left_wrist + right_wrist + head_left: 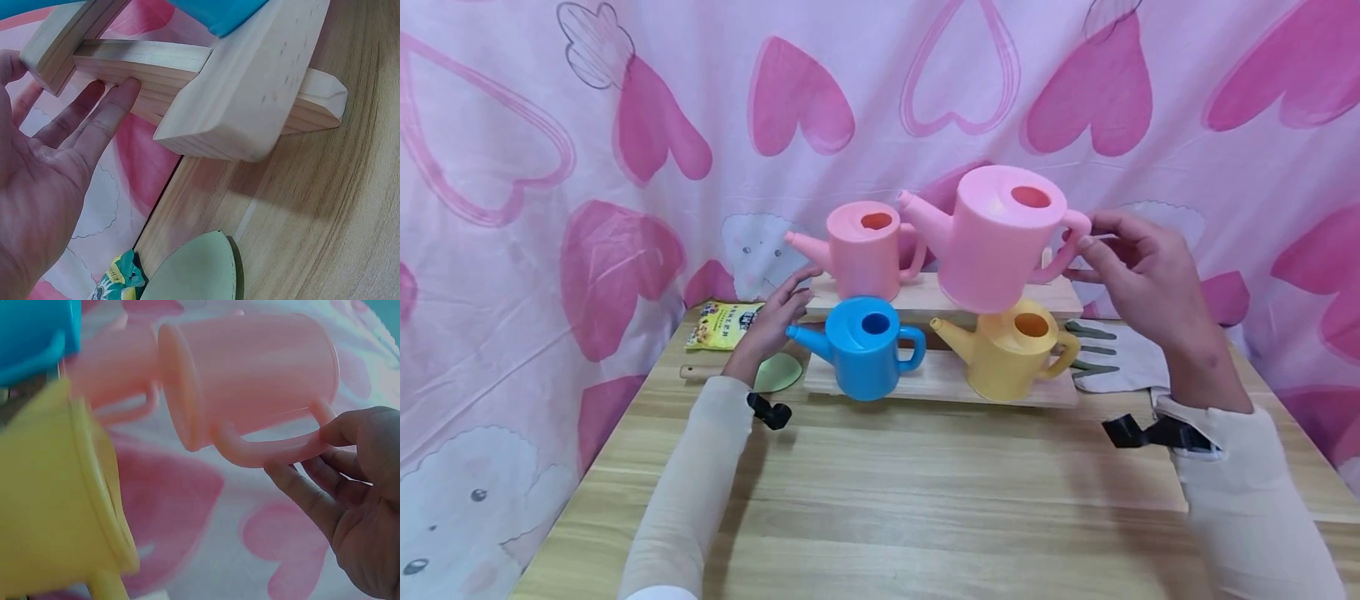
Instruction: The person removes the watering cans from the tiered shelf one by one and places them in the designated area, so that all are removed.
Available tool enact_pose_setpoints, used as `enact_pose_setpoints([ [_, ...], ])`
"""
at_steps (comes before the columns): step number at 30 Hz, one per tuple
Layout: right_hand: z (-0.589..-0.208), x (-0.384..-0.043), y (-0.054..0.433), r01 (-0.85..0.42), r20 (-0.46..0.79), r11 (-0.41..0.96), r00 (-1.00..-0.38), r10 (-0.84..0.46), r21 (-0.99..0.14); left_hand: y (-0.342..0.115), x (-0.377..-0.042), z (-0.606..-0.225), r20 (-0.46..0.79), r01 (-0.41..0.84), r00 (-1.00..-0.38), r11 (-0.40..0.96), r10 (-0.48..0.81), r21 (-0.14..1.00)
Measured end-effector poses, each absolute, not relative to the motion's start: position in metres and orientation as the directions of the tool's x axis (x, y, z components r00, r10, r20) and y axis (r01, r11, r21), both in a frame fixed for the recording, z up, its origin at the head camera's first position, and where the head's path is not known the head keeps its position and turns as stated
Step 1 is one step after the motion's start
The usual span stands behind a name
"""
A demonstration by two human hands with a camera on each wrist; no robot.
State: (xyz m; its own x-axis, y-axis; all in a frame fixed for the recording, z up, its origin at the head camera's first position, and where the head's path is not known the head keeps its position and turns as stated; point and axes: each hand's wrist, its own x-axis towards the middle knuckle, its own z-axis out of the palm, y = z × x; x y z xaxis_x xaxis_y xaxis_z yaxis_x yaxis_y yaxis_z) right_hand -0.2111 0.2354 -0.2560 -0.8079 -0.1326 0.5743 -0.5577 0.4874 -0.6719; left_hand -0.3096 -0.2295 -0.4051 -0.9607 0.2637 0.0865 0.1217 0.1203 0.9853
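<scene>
By its handle, my right hand [1142,271] pinches a pink watering can [1000,242], which hangs over the right part of a two-tier wooden stand [932,379]. Thumb and fingers meet at the handle in the right wrist view. At the stand's left end, my left hand [59,150] has its fingers stretched out, fingertips right at the wooden side bar [144,69]. A second pink watering can [865,258] sits on the upper tier at left. On the lower tier stand a blue watering can [865,354] and a yellow one [1011,358], spouts pointing left.
A yellow packet [718,327] lies at the table's back left, near a green-bladed trowel [778,372] with a wooden handle. Grey-white gloves [1123,358] with green fingers lie right of the stand. A pink heart-patterned curtain [880,100] hangs behind the wooden table [910,500].
</scene>
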Motion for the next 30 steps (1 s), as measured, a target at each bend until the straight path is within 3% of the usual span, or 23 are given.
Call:
enact_pose_setpoints([
  [12,-0.268,-0.158,0.204,-0.605,0.504,0.392,-0.796,-0.335,-0.693,-0.230,-0.306,-0.406,0.104,0.142,-0.958,0.125,0.268,0.982],
  [17,-0.283,-0.150,0.190,-0.602,0.454,0.255,-0.764,-0.458,-0.756,-0.230,-0.308,-0.407,0.100,0.133,-0.961,0.114,0.257,0.984],
  [23,-0.305,-0.142,0.175,-0.555,0.368,0.255,-0.766,-0.526,-0.792,-0.228,-0.307,-0.407,0.098,0.125,-0.961,0.089,0.258,0.988],
  [30,-0.337,-0.137,0.153,-0.539,0.342,0.168,-0.714,-0.612,-0.825,-0.227,-0.304,-0.404,0.090,0.124,-0.962,0.117,0.259,0.985],
])
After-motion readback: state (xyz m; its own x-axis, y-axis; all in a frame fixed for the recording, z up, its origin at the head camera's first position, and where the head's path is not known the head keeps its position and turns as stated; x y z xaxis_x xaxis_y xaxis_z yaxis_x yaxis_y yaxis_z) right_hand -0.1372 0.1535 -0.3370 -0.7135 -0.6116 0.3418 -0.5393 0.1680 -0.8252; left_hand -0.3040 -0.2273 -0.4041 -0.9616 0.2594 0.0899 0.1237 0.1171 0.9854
